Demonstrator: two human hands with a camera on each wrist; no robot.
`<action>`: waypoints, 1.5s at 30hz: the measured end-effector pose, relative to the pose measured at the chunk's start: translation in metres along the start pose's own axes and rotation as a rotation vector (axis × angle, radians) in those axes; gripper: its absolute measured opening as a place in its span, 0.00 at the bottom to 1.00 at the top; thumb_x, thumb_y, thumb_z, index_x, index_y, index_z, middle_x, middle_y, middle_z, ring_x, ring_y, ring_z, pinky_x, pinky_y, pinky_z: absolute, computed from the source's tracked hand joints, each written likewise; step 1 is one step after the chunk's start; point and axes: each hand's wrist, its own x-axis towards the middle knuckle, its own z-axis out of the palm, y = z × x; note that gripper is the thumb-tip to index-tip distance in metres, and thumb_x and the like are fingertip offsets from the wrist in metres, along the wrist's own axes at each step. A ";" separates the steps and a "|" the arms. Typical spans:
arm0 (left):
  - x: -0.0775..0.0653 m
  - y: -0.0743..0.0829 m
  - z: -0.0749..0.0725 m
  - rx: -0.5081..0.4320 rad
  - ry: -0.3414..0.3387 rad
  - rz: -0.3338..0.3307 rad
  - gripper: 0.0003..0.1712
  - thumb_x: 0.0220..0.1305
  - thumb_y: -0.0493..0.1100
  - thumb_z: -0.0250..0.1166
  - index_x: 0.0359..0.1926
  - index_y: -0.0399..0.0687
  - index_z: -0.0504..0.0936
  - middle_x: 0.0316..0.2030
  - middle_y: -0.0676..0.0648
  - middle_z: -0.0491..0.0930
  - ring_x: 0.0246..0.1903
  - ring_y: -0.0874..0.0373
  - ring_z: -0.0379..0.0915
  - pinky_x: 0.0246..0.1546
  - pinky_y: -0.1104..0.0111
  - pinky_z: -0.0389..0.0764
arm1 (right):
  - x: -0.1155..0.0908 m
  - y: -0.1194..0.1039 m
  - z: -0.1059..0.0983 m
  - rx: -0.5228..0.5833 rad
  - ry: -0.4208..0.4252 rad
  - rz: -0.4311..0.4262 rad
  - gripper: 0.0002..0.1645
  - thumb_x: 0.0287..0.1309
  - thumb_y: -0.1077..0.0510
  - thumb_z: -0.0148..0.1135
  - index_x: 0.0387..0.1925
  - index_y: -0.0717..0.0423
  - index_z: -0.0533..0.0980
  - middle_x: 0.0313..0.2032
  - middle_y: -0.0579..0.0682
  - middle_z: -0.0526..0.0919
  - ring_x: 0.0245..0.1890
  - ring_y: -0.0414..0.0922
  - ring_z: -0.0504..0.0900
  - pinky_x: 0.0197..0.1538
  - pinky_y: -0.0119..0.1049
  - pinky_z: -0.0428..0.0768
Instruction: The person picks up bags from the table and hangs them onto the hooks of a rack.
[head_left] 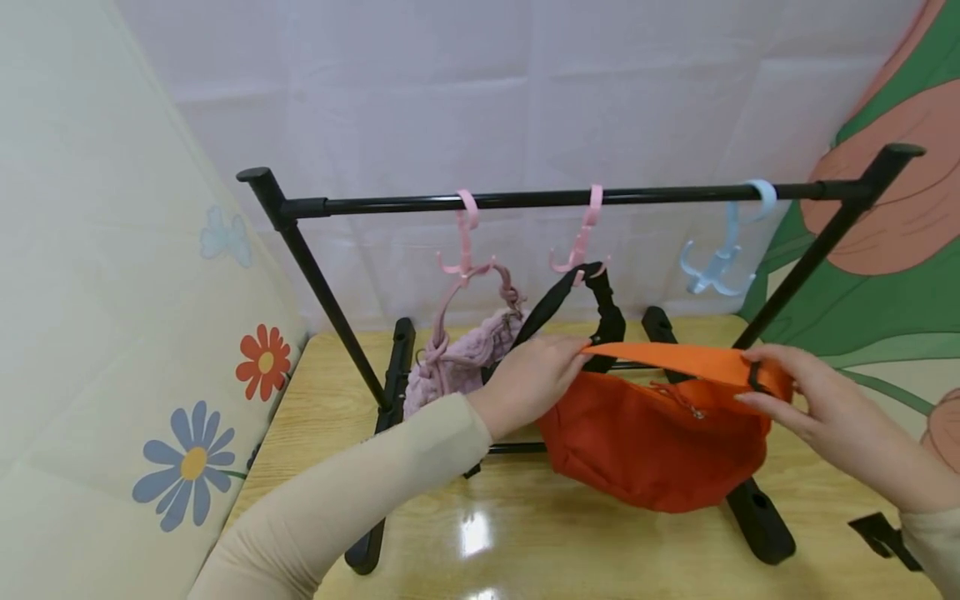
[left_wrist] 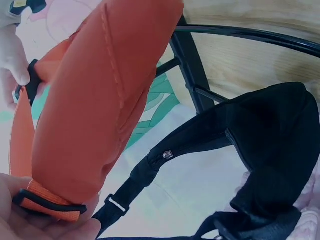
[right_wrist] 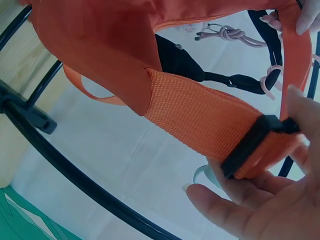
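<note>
An orange-red waist bag [head_left: 652, 454] hangs between both hands in front of a black rack. My left hand [head_left: 532, 379] grips the left end of its orange strap [head_left: 667, 357], by a black slider [left_wrist: 50, 204] seen in the left wrist view. At the other end my right hand [head_left: 832, 408] holds the strap beside a black buckle [right_wrist: 252, 145], thumb and fingers about the webbing. Behind the left hand a black bag [left_wrist: 270, 130] hangs by its strap from the middle pink hook [head_left: 581, 242]. Left of it a lilac knitted bag [head_left: 457, 367] hangs from another pink hook [head_left: 466, 237].
The rack's top bar [head_left: 525, 200] runs across above the bags. A light blue hook [head_left: 716, 262] hangs at its right with no bag on it. Black rack feet [head_left: 757, 521] stand on the wooden table [head_left: 427, 533]. A black strap piece [head_left: 885, 537] shows near the right sleeve.
</note>
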 end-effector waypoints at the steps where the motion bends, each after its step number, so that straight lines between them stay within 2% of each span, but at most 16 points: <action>1: 0.001 0.000 -0.001 -0.009 -0.005 0.001 0.21 0.77 0.45 0.49 0.64 0.43 0.73 0.59 0.46 0.77 0.59 0.56 0.72 0.60 0.69 0.69 | 0.001 0.000 0.000 -0.013 0.001 -0.004 0.28 0.58 0.61 0.68 0.55 0.69 0.69 0.41 0.60 0.76 0.39 0.56 0.76 0.33 0.45 0.75; 3: 0.002 -0.001 -0.002 -0.014 -0.014 0.006 0.21 0.77 0.45 0.49 0.64 0.43 0.73 0.59 0.46 0.77 0.59 0.57 0.72 0.60 0.69 0.69 | 0.003 0.001 -0.001 -0.027 0.001 -0.004 0.26 0.60 0.62 0.66 0.56 0.69 0.69 0.40 0.60 0.76 0.36 0.54 0.76 0.31 0.47 0.74; 8: 0.004 -0.003 -0.003 0.024 -0.030 0.003 0.21 0.77 0.46 0.48 0.64 0.44 0.74 0.57 0.48 0.78 0.56 0.58 0.74 0.56 0.70 0.73 | 0.005 0.000 -0.004 -0.043 -0.012 0.002 0.23 0.65 0.61 0.61 0.57 0.69 0.68 0.37 0.56 0.76 0.30 0.44 0.71 0.26 0.36 0.69; 11: 0.006 -0.004 -0.004 0.054 -0.031 0.011 0.21 0.77 0.46 0.48 0.63 0.45 0.75 0.55 0.49 0.80 0.53 0.59 0.76 0.53 0.70 0.75 | 0.008 -0.001 -0.006 -0.070 -0.023 -0.001 0.22 0.67 0.60 0.58 0.57 0.69 0.68 0.34 0.54 0.76 0.25 0.41 0.67 0.23 0.32 0.65; 15: 0.008 -0.005 -0.004 0.059 -0.005 0.047 0.19 0.77 0.46 0.49 0.60 0.44 0.78 0.50 0.49 0.82 0.49 0.59 0.78 0.49 0.71 0.77 | 0.011 -0.001 -0.010 -0.116 -0.033 0.000 0.21 0.70 0.57 0.56 0.55 0.69 0.69 0.27 0.49 0.74 0.22 0.40 0.64 0.21 0.32 0.63; 18: 0.011 -0.005 -0.004 0.056 0.016 0.071 0.18 0.77 0.45 0.49 0.56 0.44 0.79 0.44 0.49 0.84 0.43 0.60 0.80 0.43 0.72 0.78 | 0.013 -0.001 -0.012 -0.116 -0.024 0.011 0.20 0.71 0.57 0.54 0.55 0.69 0.69 0.23 0.46 0.69 0.19 0.38 0.61 0.19 0.32 0.60; 21: 0.015 -0.004 -0.005 0.058 0.022 0.080 0.18 0.77 0.45 0.49 0.55 0.44 0.80 0.44 0.49 0.84 0.42 0.60 0.80 0.42 0.73 0.78 | 0.014 -0.001 -0.014 -0.096 -0.011 0.028 0.19 0.72 0.57 0.52 0.55 0.68 0.68 0.22 0.45 0.69 0.17 0.36 0.59 0.18 0.32 0.59; 28: 0.022 -0.001 -0.008 0.059 0.001 0.072 0.19 0.77 0.45 0.49 0.58 0.43 0.78 0.50 0.49 0.82 0.48 0.59 0.78 0.48 0.73 0.77 | 0.015 0.002 -0.017 -0.079 0.025 0.039 0.17 0.73 0.58 0.49 0.54 0.68 0.67 0.21 0.47 0.64 0.17 0.38 0.58 0.20 0.32 0.56; 39: 0.033 0.004 -0.009 0.085 -0.020 0.068 0.19 0.77 0.45 0.49 0.59 0.44 0.78 0.50 0.49 0.82 0.49 0.60 0.77 0.49 0.73 0.76 | 0.018 0.008 -0.021 -0.059 0.059 0.033 0.16 0.74 0.60 0.47 0.54 0.70 0.65 0.20 0.48 0.62 0.16 0.38 0.57 0.20 0.33 0.56; 45: 0.038 0.006 -0.010 0.095 -0.012 0.090 0.18 0.77 0.45 0.48 0.57 0.44 0.79 0.47 0.49 0.83 0.45 0.61 0.79 0.45 0.74 0.77 | 0.020 0.012 -0.024 -0.065 0.073 0.048 0.18 0.74 0.60 0.46 0.56 0.71 0.64 0.20 0.49 0.63 0.16 0.39 0.58 0.19 0.33 0.57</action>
